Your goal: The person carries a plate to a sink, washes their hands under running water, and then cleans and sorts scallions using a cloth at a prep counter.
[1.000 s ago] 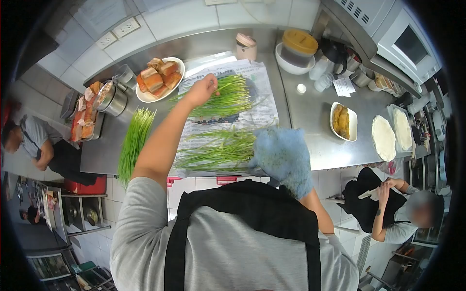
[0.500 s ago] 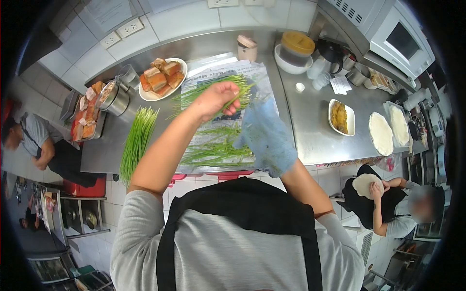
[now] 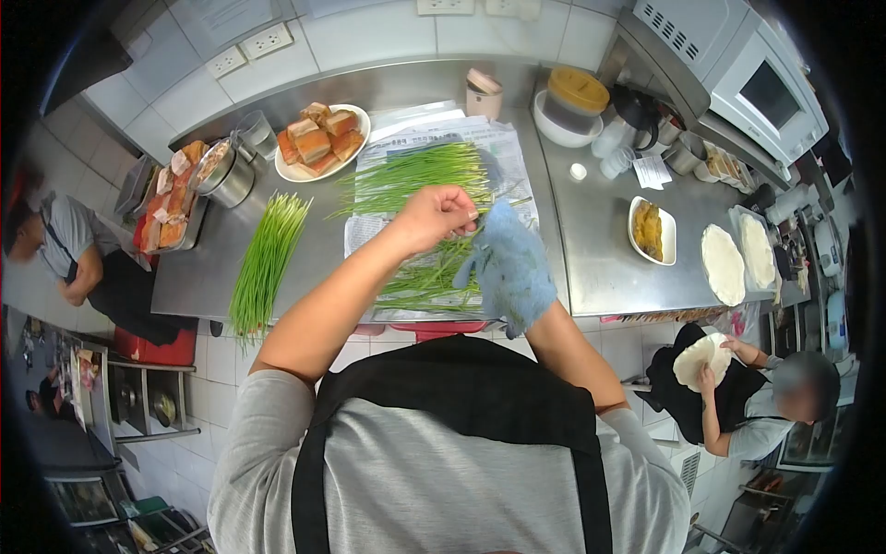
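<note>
Over the newspaper (image 3: 374, 233), my bare left hand (image 3: 436, 220) is closed, thumb and fingertips pinched together. What is between them is too small to make out. Just to its right is my right hand (image 3: 515, 270) in a blue glove speckled with green bits. Its thumb stands apart from the fingers, whose tips are close to my left fingertips. Beyond both hands lies a bunch of long green chives (image 3: 406, 180) with pale ends toward the right. Looser chives (image 3: 429, 288) are spread nearer me, partly hidden under the gloved hand.
Another chive bunch (image 3: 268, 268) lies at left. Behind it stand a metal pot (image 3: 226, 180), a glass (image 3: 257, 137) and a plate (image 3: 284, 169) of meat chunks. At right are a white dish (image 3: 666, 251) and flat dough (image 3: 722, 266). A co-worker (image 3: 738, 392) holds a dough round.
My left hand has moved nearer me and off the far chives, which now show more fully. The gloved hand has shifted slightly. The co-worker at right has turned the dough round.
</note>
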`<state>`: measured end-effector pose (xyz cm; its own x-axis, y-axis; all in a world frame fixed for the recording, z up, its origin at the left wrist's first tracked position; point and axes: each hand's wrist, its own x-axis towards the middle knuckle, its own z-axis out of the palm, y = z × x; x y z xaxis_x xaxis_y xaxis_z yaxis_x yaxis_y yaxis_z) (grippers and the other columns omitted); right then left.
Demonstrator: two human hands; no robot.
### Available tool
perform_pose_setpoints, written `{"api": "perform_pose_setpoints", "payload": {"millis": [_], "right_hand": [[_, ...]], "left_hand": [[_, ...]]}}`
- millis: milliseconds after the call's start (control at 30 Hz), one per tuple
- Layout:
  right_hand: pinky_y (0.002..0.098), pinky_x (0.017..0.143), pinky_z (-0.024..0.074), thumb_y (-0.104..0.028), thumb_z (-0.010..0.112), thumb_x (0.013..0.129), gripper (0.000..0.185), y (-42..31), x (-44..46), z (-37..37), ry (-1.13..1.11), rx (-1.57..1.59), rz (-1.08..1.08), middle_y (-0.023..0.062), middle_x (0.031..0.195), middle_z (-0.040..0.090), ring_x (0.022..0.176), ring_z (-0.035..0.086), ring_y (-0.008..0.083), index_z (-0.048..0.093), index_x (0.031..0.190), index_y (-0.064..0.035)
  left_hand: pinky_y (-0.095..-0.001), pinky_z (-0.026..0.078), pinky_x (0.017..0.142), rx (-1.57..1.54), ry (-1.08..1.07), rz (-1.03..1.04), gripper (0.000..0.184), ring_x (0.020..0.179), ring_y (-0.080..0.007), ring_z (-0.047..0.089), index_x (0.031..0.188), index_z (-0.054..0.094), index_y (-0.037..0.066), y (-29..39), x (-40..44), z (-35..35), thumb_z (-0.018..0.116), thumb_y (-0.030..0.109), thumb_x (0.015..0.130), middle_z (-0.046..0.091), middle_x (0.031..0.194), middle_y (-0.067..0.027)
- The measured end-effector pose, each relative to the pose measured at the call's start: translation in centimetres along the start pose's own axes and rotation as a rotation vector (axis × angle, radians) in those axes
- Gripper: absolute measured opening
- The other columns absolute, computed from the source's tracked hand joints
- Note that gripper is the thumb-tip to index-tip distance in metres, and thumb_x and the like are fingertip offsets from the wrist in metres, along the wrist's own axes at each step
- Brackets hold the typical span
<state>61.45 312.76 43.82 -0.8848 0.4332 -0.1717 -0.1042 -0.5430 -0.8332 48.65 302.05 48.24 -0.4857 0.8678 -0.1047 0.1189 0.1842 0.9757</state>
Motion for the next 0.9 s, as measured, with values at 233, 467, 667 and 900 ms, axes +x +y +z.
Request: {"api": "perform_pose_setpoints", "payload": {"millis": [233, 467, 667, 900], "right_hand": [[0.0341, 0.049, 0.0434, -0.036, 0.05, 0.088, 0.029, -2.8, -1.6, 1.6, 0.025, 0.28, 0.096, 0.0057, 0.078, 0.051, 0.067, 0.051, 0.0186, 0.056, 0.089, -0.0075], [0.031, 0.061, 0.0424, -0.041, 0.05, 0.089, 0.033, -2.2, 0.3, -1.5, 0.264, -0.059, -0.041, 0.0037, 0.083, 0.053, 0.074, 0.05, 0.0159, 0.055, 0.093, -0.0089], [0.0256, 0.061, 0.0392, -0.049, 0.047, 0.09, 0.037, -1.3, -0.1, -1.6, 0.242, 0.016, -0.207, -0.0014, 0.077, 0.048, 0.07, 0.045, 0.0095, 0.054, 0.092, -0.0128], [0.0278, 0.059, 0.0402, -0.055, 0.04, 0.091, 0.043, -1.9, -0.8, -0.6, 0.25, -0.056, -0.216, -0.0001, 0.076, 0.047, 0.069, 0.047, 0.0114, 0.051, 0.096, -0.0141]], "left_hand": [[-0.0197, 0.044, 0.058, 0.168, 0.057, 0.043, 0.007, 0.064, -0.0054, 0.054, 0.085, 0.058, 0.005, -1.2, -0.9, -3.1, 0.062, 0.011, 0.085, 0.058, 0.069, 0.0012], [-0.0202, 0.045, 0.059, 0.105, 0.119, 0.055, 0.007, 0.066, -0.0058, 0.054, 0.084, 0.057, 0.004, -2.4, -2.0, -5.5, 0.06, 0.01, 0.086, 0.058, 0.071, 0.0006], [-0.0202, 0.043, 0.057, -0.065, 0.179, 0.033, 0.007, 0.061, -0.0068, 0.053, 0.089, 0.056, 0.004, -0.7, -2.3, -2.7, 0.058, 0.01, 0.088, 0.061, 0.072, -0.0019], [-0.0207, 0.043, 0.055, -0.134, 0.145, 0.116, 0.006, 0.059, -0.0071, 0.052, 0.088, 0.054, 0.004, -1.4, 0.4, 1.9, 0.055, 0.01, 0.089, 0.061, 0.07, -0.0023]]}}
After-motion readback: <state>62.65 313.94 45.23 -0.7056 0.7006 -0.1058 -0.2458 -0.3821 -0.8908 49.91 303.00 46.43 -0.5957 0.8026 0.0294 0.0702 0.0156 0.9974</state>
